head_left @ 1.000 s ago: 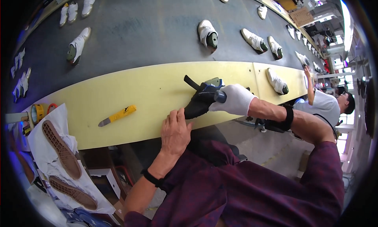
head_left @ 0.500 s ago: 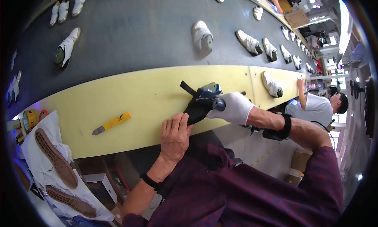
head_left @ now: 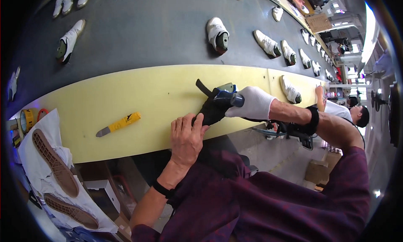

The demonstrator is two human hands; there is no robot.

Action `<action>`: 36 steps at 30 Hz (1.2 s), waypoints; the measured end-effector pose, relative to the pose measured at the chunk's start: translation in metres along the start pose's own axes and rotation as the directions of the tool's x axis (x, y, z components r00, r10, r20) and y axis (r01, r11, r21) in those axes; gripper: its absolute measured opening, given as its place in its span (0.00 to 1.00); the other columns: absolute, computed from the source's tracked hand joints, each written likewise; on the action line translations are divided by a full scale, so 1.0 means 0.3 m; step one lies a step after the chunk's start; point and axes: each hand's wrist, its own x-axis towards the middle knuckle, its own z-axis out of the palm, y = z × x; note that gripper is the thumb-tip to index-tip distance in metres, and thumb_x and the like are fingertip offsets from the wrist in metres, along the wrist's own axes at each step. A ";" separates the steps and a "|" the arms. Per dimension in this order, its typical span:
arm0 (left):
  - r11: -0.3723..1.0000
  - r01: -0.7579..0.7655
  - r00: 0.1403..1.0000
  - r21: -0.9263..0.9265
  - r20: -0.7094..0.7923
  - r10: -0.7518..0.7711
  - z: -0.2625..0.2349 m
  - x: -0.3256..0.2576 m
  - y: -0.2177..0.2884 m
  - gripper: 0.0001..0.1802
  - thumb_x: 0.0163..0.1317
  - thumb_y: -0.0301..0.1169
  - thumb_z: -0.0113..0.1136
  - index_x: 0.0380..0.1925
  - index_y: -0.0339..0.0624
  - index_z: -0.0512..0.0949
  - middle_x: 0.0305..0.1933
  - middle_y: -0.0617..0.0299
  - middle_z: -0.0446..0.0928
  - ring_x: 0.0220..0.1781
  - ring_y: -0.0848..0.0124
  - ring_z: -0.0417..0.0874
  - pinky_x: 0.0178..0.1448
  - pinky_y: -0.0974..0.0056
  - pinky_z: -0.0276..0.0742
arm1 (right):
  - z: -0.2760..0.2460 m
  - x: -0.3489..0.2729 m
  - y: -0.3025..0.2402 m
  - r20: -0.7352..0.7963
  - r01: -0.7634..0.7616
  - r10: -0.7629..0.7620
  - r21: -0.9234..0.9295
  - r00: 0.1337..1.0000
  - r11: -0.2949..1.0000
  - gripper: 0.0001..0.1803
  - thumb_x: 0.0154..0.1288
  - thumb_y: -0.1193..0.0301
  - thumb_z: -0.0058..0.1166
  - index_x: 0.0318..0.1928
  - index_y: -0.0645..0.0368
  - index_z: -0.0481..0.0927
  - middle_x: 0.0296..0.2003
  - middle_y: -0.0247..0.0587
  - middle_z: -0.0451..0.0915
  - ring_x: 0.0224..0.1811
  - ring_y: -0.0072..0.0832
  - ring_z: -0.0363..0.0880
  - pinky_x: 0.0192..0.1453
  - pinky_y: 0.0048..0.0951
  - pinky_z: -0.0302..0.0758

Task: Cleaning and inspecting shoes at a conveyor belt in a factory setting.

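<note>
A black shoe (head_left: pixel 213 110) with a dark strap sticking up and a greenish last (head_left: pixel 228 87) in its opening lies at the near edge of the yellow worktop (head_left: pixel 155 103). My bare left hand (head_left: pixel 186 140) is closed round its toe end. Over the shoe's other end, my white-gloved right hand (head_left: pixel 254 104) grips a dark tool with a round, blue-grey end (head_left: pixel 237 100); its kind cannot be made out. The glove hides part of the shoe. To the left lies a flat grey blade with a yellow wrapped handle (head_left: pixel 124 121).
Beyond the worktop, a dark conveyor belt (head_left: pixel 147 36) carries several white shoes. One white shoe (head_left: pixel 290 89) sits on the worktop to the right, near a co-worker (head_left: pixel 336 109). Brown soles (head_left: pixel 56 164) rest on white paper at lower left, beside yellow tape (head_left: pixel 27 119).
The gloved right hand and its tool have shifted slightly up and right over the shoe. My left hand keeps its hold on the toe. The whole view has moved a little.
</note>
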 end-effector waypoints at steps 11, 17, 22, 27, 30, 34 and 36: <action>0.994 0.081 0.997 -0.077 0.026 -0.079 -0.010 0.009 -0.021 0.22 0.57 0.29 0.76 0.51 0.36 0.82 0.48 0.54 0.77 0.49 0.55 0.80 0.55 0.51 0.74 | 0.000 0.015 -0.027 -0.035 0.003 -0.005 -0.032 0.999 0.999 0.29 0.61 0.45 0.73 0.29 0.64 0.87 0.21 0.50 0.82 0.26 0.43 0.85 0.39 0.42 0.82; 0.999 0.046 0.999 -0.014 -0.018 -0.047 -0.001 -0.005 -0.013 0.20 0.58 0.31 0.75 0.50 0.37 0.82 0.47 0.54 0.77 0.49 0.55 0.80 0.53 0.52 0.73 | 0.038 -0.006 0.019 -0.102 0.030 -0.025 0.045 0.994 0.999 0.27 0.62 0.47 0.74 0.29 0.63 0.88 0.20 0.45 0.82 0.23 0.35 0.82 0.36 0.39 0.81; 0.997 0.073 0.997 -0.006 -0.012 -0.073 -0.003 -0.014 -0.002 0.20 0.59 0.31 0.75 0.49 0.38 0.81 0.47 0.54 0.77 0.49 0.55 0.80 0.54 0.51 0.73 | -0.010 0.015 0.005 -0.100 0.020 0.001 0.205 0.995 0.979 0.26 0.62 0.48 0.74 0.31 0.62 0.89 0.21 0.34 0.83 0.24 0.19 0.79 0.34 0.31 0.78; 0.994 0.098 0.994 -0.045 -0.052 -0.100 0.006 -0.004 -0.006 0.18 0.60 0.33 0.76 0.46 0.39 0.80 0.44 0.55 0.76 0.48 0.54 0.80 0.54 0.51 0.73 | -0.020 0.065 -0.046 -0.019 0.077 -0.076 0.042 0.997 0.996 0.29 0.58 0.45 0.75 0.36 0.63 0.90 0.23 0.45 0.84 0.24 0.33 0.82 0.37 0.40 0.81; 0.978 0.182 0.978 -0.106 -0.086 -0.191 -0.050 0.004 0.004 0.16 0.62 0.35 0.76 0.40 0.42 0.78 0.39 0.57 0.74 0.43 0.55 0.78 0.51 0.50 0.71 | -0.033 0.102 -0.046 0.054 0.008 -0.007 -0.018 0.999 1.000 0.29 0.57 0.46 0.75 0.38 0.63 0.89 0.25 0.47 0.85 0.26 0.34 0.83 0.37 0.40 0.81; 0.975 0.119 0.981 -0.186 -0.131 -0.145 -0.159 -0.024 -0.014 0.17 0.68 0.36 0.73 0.33 0.43 0.72 0.32 0.59 0.70 0.35 0.57 0.74 0.43 0.52 0.67 | -0.044 0.062 -0.090 0.013 0.081 -0.082 0.079 0.997 0.994 0.25 0.61 0.49 0.73 0.45 0.59 0.89 0.25 0.46 0.85 0.26 0.36 0.83 0.38 0.39 0.81; 0.976 0.169 0.970 -0.141 -0.155 -0.190 -0.189 -0.032 -0.025 0.15 0.70 0.36 0.70 0.33 0.43 0.73 0.31 0.58 0.69 0.34 0.57 0.74 0.43 0.52 0.67 | -0.043 0.056 -0.093 0.021 0.049 -0.050 0.034 0.999 0.998 0.25 0.62 0.50 0.72 0.47 0.57 0.89 0.25 0.46 0.85 0.26 0.36 0.83 0.38 0.39 0.81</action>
